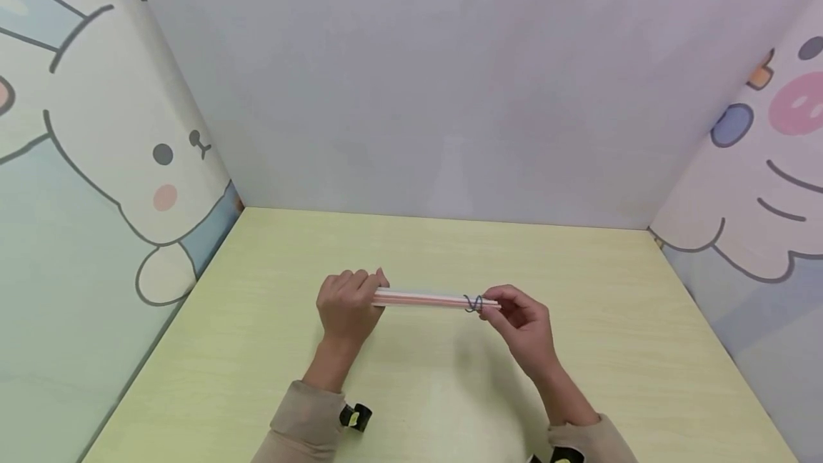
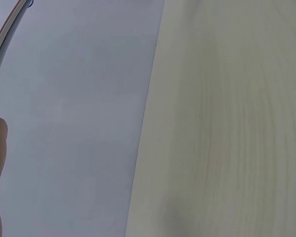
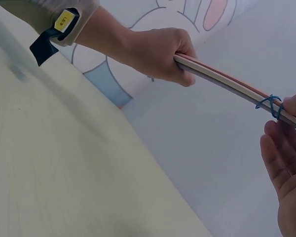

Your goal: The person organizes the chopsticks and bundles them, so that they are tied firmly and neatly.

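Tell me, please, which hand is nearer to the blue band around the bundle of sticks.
Right. The right hand pinches the bundle of sticks right beside the blue band; the left hand grips the bundle near its other end, well away from the band.

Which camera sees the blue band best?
The right wrist view: there the blue band looks biggest, and you can see it looped around the sticks. The head view shows it smaller; the left wrist view catches only a bit at the top edge.
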### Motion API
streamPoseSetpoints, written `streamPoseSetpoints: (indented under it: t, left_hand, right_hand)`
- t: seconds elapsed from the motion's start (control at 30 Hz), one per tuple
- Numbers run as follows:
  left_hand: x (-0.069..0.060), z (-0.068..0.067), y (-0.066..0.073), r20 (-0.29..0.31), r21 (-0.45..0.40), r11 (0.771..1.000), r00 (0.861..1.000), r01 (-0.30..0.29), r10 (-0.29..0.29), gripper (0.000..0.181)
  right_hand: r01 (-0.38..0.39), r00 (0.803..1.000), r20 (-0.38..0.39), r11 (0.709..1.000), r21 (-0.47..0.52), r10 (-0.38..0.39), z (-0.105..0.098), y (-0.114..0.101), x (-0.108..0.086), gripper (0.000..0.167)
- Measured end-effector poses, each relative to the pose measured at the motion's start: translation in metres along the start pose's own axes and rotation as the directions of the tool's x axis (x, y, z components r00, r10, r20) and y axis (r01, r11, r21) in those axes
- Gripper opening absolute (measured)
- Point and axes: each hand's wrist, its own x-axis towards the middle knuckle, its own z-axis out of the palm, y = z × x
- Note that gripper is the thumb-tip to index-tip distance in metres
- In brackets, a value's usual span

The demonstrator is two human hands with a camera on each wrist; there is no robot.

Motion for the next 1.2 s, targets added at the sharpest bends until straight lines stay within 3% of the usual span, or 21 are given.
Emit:
streamPoseSetpoints:
  t: [0.1,0.43,0.67,0.87,1.2]
  left_hand:
    - [-0.001,0.000,0.002,-0.008,-0.003,1.000,1.000,0.004,-0.004,0.029]
    - [0.000,-0.001,0.015,0.031,0.001,1.000,0.999,-0.011,0.011,0.030]
    - [0.001,-0.001,0.014,0.021,-0.001,1.000,1.000,0.001,0.000,0.028]
    - [0.001,0.000,0.012,0.021,-0.002,1.000,1.000,0.008,-0.008,0.027]
    - [0.001,-0.001,0.015,0.029,-0.011,1.000,1.000,0.004,-0.004,0.026]
  right_hand:
    - [-0.008,0.999,0.048,0.995,-0.102,0.013,-0.003,-0.001,0.001,0.020]
    - [0.005,0.985,0.166,0.971,-0.238,0.036,-0.001,-0.003,0.009,0.029]
    - [0.023,0.988,0.157,0.978,-0.210,0.010,-0.004,-0.004,0.008,0.038]
    - [0.040,0.992,0.128,0.984,-0.173,-0.018,-0.008,-0.004,0.008,0.029]
    - [0.029,0.984,0.176,0.981,-0.192,0.005,-0.006,-0.004,0.010,0.028]
